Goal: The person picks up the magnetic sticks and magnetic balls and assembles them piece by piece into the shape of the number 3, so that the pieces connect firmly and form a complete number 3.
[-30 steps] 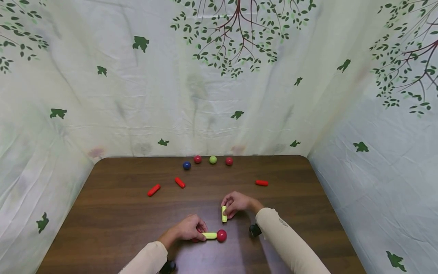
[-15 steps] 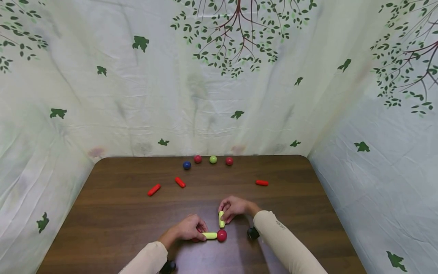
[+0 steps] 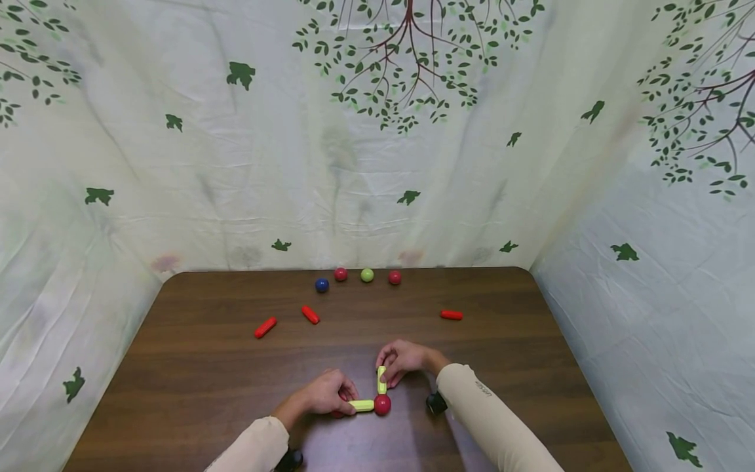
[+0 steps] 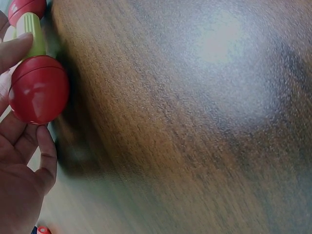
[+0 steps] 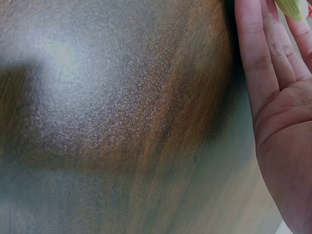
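My left hand grips a joined piece low on the table: a yellow-green stick between two red balls. Its thumb lies on the stick in the left wrist view, and fingers touch the near red ball. The other red ball sits at the stick's right end. My right hand pinches a second yellow-green stick, which points away from me with its lower end right at that right-hand ball. Only a bit of this second stick shows at the top corner of the right wrist view.
Along the far edge of the brown table stand a blue ball, two red balls and a green ball. Three red sticks lie nearer: two at left and one red stick at right. A white printed cloth hangs behind.
My right hand has moved toward me and slightly left, bringing its stick down to the right-hand red ball. The left hand has stayed put on its piece.
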A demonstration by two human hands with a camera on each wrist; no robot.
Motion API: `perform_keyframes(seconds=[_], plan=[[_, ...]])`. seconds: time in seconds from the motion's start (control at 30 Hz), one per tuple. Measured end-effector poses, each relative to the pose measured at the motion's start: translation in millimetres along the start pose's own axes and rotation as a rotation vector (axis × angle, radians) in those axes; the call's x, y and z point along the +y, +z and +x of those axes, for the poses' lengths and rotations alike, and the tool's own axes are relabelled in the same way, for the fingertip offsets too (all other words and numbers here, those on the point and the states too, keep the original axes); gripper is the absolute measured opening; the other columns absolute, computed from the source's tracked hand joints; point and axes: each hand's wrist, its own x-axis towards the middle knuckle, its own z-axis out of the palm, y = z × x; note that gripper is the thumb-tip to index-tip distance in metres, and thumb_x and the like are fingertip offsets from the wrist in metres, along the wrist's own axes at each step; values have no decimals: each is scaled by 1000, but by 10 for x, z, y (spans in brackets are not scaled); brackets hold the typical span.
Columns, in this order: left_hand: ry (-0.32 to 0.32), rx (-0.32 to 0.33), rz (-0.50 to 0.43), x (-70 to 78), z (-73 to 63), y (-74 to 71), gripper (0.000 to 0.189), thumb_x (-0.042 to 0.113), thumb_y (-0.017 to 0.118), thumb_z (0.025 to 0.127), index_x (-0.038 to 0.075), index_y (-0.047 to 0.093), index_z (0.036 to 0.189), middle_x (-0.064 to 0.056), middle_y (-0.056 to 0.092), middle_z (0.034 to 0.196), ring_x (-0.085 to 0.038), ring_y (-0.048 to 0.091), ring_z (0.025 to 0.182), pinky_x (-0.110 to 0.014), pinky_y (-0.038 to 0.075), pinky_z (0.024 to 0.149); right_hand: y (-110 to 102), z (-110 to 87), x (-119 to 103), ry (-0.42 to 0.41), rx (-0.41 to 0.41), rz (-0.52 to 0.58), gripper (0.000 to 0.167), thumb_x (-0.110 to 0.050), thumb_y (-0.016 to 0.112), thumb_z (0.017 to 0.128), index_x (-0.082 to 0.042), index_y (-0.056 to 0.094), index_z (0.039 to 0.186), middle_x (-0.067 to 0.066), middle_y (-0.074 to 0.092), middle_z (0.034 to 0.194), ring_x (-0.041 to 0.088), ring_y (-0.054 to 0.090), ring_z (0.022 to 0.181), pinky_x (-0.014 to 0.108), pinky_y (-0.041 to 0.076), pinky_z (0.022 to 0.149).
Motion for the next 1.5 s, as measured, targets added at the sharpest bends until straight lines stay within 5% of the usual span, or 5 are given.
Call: perform_keyframes(seconds=[0.77,1.0,1.5], plan=[[-11,-10,-10,35,-42,2,9,10,80,75,11,73,81,10,64,69,1,54,61,-19,45,59,-5,3,-14,2,2,-29,17,8,67,84,4,61,100,5,66,77,16,65,66,36,57,68],[42,2,0,44,-51,-6,10,7,80,73,9,74,80,10,65,69,4,53,63,-18,45,61,-32,-3,-19,-7,3,-8,18,8,66,84,5,61,101,6,68,78,16,64,67,34,56,68],[38,3,-18,30,-40,-8,10,6,80,72,8,73,80,10,65,68,5,53,61,-17,46,60,-595,-12,-135,-61,186,-143,25,2,68,85,8,59,108,12,71,88,14,64,74,36,55,72]])
